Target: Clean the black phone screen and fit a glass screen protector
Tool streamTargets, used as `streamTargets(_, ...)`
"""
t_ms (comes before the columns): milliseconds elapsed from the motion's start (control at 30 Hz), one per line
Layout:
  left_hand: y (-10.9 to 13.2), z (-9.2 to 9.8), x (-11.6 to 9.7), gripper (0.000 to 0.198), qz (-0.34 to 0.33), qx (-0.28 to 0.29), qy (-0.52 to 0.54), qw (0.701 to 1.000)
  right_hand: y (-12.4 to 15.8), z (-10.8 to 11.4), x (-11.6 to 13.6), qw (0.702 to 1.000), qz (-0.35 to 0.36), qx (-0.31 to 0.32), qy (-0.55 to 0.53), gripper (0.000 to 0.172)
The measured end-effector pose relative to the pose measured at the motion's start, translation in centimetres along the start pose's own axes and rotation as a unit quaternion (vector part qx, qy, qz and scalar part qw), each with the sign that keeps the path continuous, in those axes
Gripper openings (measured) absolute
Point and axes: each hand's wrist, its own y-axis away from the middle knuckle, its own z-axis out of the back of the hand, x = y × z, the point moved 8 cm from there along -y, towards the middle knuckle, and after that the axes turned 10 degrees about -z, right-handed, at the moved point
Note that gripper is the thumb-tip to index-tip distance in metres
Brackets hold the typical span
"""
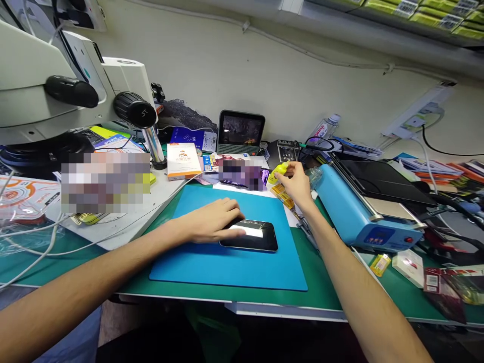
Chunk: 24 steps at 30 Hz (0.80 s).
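The right hand [296,180] has its thumb and fingertips closed together on the upper part of a small yellow bottle [277,174], which leans over in the pinch; whether its base rests on something, I cannot tell. The left hand [217,217] is not clenched: it lies palm down, fingers stretched out and only slightly apart, over the left end of a black phone [266,241]. Its thumb reaches across the screen, near or touching a bright white reflection, and the other fingers lie along the phone's far side. The phone is screen up, below and to the left of the bottle.

Under the left hand and the phone spreads a blue mat [227,269], on a green desk [325,287]. Just below the pinched bottle lies an amber-coloured case [282,195], with some slim tools [308,233] running down beside the right wrist. To the left of the bottle, just beside it, is another phone [265,176], partly blurred out.

Farther off, beyond the left hand, stand a white box [184,160] and a small display [242,130] with a lit picture. Right of the right hand sits a blue machine [340,206] with a red switch, and behind it a clear drink bottle [323,129] leans. Well to the left of both hands rises a microscope [128,80].
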Motion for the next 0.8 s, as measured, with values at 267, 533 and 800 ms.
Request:
streamTargets(267,1.1,0.6,5.0,0.057,0.155,-0.274,0.331,0.89,6.9,3.5,2.4,0.997,0.035,0.003,-0.061,0.05)
streamTargets(533,1.6,0.8,7.6,0.048,0.21,-0.367,0.421,0.803,17.6,3.8,4.6,0.982,0.162,0.101,-0.004,0.04)
streamTargets(800,1.6,0.7,7.4,0.042,0.221,-0.358,0.433,0.797,19.8,2.7,6.9,0.949,0.282,0.133,0.038,0.038)
